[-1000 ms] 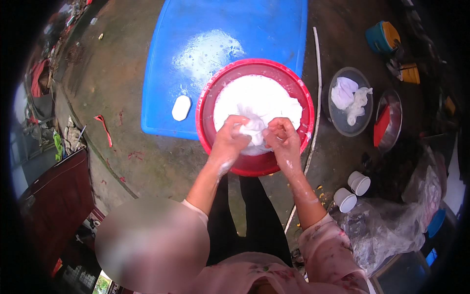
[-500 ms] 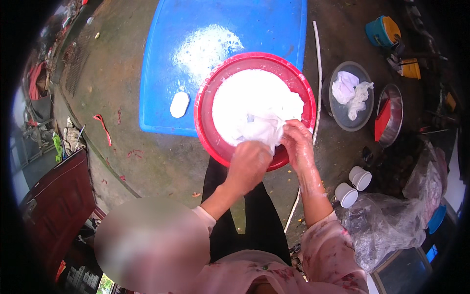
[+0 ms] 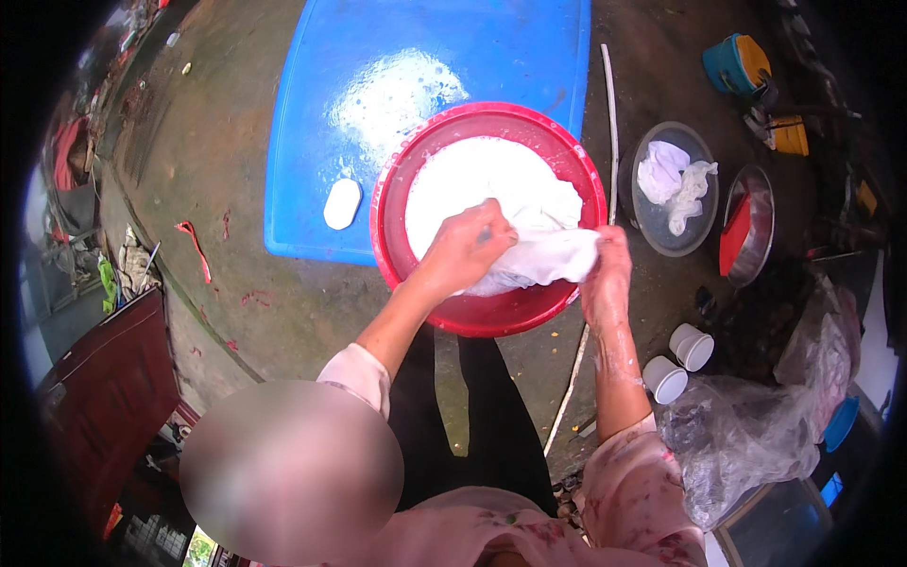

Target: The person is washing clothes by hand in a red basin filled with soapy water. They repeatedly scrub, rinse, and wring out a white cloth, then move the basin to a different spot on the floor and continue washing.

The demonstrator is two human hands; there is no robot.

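Leftmost, well apart from the red basin and lower than it in the view, stands a dark red panel, with a thin red strip on the ground between panel and basin. Nearer, just left of the basin, a pale oblong bar with clipped corners lies on the blue tabletop, which stretches out beyond the basin and shines wet in one patch. The basin sits across the near right corner of that top, its near rim reaching past the edge. Inside it is a bright white, frothy-looking mass; how much is foam and how much fabric I cannot tell.

The left hand is over the middle of the basin, fingers curled tight on the left end of a white cloth. That cloth is drawn out sideways above the basin's near right part, its lower folds hanging within the rim. At the basin's right rim, the right hand grips the cloth's other end between thumb and fingers, suds on the wrist.

Just right of the basin a long pale pole runs along the ground. Farther right and nearer the wearer are two white tubs and crumpled clear plastic sheeting. Level with the basin on that side, a grey tub holds two light cloths, and next to it is a metal bowl with a red piece inside. Beyond, farther out than the basin, is a teal and yellow bucket.
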